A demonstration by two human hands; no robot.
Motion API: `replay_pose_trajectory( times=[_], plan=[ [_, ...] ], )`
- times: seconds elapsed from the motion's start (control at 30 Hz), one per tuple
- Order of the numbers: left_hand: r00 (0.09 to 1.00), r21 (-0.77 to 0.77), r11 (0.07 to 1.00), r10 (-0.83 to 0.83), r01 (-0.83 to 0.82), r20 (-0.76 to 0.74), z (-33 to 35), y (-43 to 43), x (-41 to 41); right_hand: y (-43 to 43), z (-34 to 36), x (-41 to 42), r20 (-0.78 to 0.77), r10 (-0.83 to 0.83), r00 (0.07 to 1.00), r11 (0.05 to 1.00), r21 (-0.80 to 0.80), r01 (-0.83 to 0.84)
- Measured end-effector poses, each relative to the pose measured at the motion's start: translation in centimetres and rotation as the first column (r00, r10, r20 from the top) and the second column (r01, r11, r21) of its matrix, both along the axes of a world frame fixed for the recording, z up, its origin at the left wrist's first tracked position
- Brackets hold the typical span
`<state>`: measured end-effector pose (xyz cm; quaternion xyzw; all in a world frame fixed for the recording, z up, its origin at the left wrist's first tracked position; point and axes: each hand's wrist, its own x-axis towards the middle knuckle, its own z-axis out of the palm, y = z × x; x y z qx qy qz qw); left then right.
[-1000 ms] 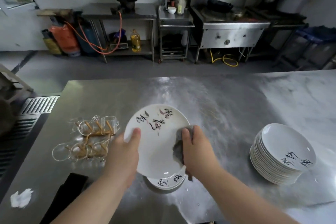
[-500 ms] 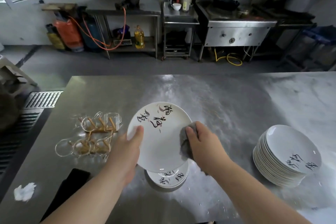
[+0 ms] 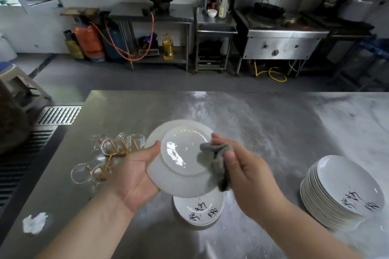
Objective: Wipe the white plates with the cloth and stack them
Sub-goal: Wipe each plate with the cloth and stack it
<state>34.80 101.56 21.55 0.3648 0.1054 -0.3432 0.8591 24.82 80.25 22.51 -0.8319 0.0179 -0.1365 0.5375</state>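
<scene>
Centre of frame: the left hand [image 3: 136, 172] holds one white plate [image 3: 181, 166] above the desk [image 3: 252, 128]. The palm is up and the thumb is on the plate's left rim; the other fingers are behind it & hidden. The plate is tilted, and its underside w/ the foot ring faces the camera. The right hand [image 3: 246, 172] grips a grey cloth [image 3: 216, 162], fingers curled round it, and the cloth touches the right part of the underside. Directly below the held plate, lower centre, a small stack of plates [image 3: 197, 210] lies on the desk, w/ black writing on the top one. At the right edge of frame stands a tall stack of plates [image 3: 341, 193], well apart from the hands. Left of centre, some glass cups [image 3: 109, 153] are near the left hand. Lower left corner: a crumpled white tissue [image 3: 34, 223].
</scene>
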Motion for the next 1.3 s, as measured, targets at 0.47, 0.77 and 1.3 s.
replay_pose_trajectory(
  times=[0.47,0.77,1.3],
  plan=[
    [0.991,0.022,0.997,0.072,-0.074,0.110,-0.5,-1.9,-1.8,3.2,-2.7,0.9,-0.127,0.164,0.978,0.733,-0.648,-0.208],
    [0.986,-0.032,0.998,0.051,-0.046,0.158,0.0,-1.7,-1.1,2.1,-1.1,4.9,-0.089,-0.051,0.995,0.793,-0.610,-0.014],
    [0.950,0.120,0.980,-0.184,0.158,0.254,-0.4,-0.4,-2.2,0.7,1.0,4.2,-0.134,-0.181,0.974,0.870,-0.484,0.095]
  ],
)
